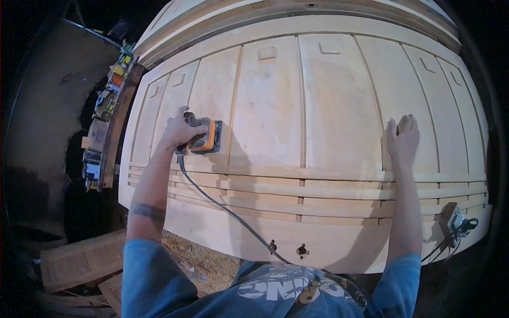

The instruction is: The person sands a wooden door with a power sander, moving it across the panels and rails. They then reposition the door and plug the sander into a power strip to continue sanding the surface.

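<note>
Wrapped round the orange and black power sander [204,139] is my left hand [183,130], at the left part of a large pale wooden panel [268,106]. The sander's pad looks tilted up on its edge, facing right. A dark cord [228,211] runs from it down across the slats toward my body. My right hand [403,139] is at the panel's right part, its fingers curled round a small dark brownish thing that I cannot make out.
A power strip [454,222] with plugs sits at the panel's lower right. On the left, a narrow shelf [123,106] holds cluttered items. Carved wooden panels [82,259] lie at the lower left, near sawdust [204,262]. More stacked wood [297,11] stands beyond the panel.
</note>
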`<state>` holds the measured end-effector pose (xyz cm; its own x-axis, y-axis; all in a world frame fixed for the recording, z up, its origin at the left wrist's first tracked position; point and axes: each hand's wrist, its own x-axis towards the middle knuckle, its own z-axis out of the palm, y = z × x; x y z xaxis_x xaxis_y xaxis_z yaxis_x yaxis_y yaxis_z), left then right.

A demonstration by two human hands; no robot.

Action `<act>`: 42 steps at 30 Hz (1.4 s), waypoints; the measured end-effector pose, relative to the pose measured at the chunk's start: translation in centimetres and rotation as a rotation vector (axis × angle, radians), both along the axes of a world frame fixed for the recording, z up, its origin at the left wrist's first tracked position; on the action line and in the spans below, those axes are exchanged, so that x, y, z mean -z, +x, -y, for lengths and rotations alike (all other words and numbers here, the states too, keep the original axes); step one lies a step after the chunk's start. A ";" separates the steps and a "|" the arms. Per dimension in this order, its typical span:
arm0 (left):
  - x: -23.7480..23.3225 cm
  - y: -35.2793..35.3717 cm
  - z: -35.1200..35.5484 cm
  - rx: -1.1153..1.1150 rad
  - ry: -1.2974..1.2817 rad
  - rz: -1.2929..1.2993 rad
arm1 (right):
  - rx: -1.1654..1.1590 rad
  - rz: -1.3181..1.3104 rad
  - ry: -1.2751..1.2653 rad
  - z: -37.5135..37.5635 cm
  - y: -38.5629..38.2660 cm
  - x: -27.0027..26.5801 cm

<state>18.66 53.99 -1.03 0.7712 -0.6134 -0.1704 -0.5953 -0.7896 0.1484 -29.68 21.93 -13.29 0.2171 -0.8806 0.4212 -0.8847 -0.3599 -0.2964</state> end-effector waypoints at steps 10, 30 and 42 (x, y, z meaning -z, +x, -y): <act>-1.6 -1.8 7.4 0.114 -0.192 0.061 | -0.018 -0.083 -0.016 0.4 -0.4 0.6; 1.0 -14.7 17.4 0.466 -0.219 0.153 | -0.023 -0.024 0.047 0.4 -0.2 0.6; 1.0 -5.8 21.0 0.355 -0.086 0.162 | -0.017 -0.038 0.050 0.3 0.0 0.3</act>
